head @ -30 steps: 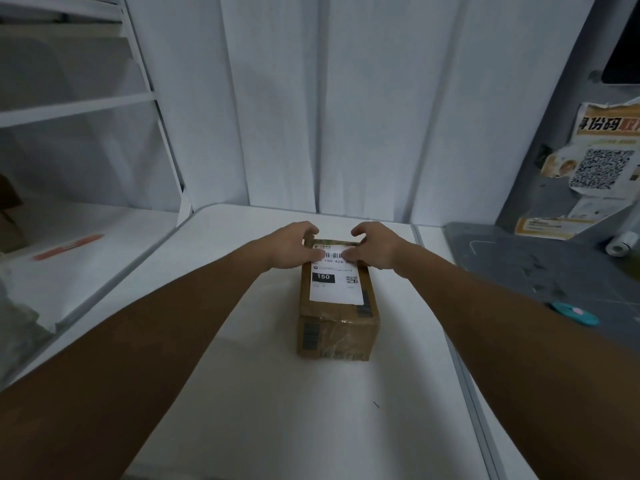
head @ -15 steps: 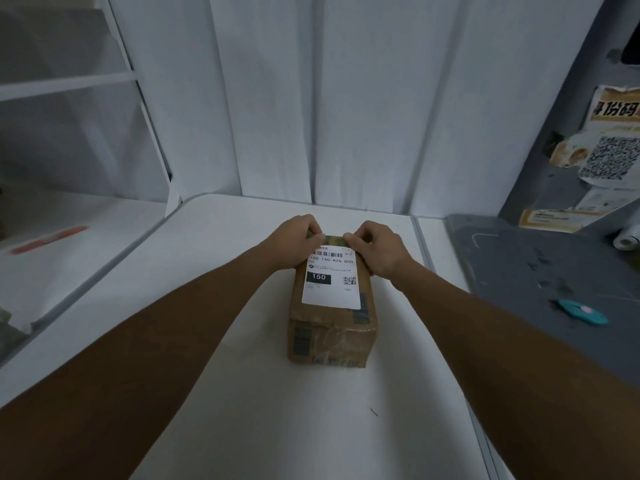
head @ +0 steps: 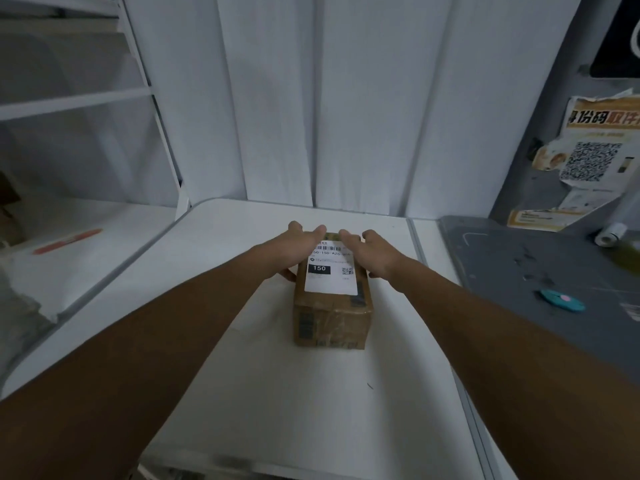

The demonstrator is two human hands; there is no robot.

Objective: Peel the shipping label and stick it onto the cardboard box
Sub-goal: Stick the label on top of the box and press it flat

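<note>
Seen from the head camera, a person's two bare arms reach forward over a white table [head: 263,393] toward a brown cardboard box [head: 330,318] that sits near the table's middle, its long side running away from the viewer. A white shipping label [head: 330,271], printed with a barcode, a black "150" block and a small QR code, lies flat on the box's top face, toward the far end. The left hand [head: 294,245] rests with fingers stretched out flat over the label's far left corner, thumb down beside the box's left wall; it grips nothing. The right hand [head: 372,252] is likewise spread flat, palm down, fingertips at the label's far right corner and the box's far edge, closed on nothing. The two sets of fingertips nearly meet above the barcode. To the right, on a grey mat [head: 554,271], lies a small teal object [head: 562,299], well apart from the box. A poster with a QR code [head: 595,157] hangs on the wall beyond. White shelving [head: 76,102] stands to the left.
</note>
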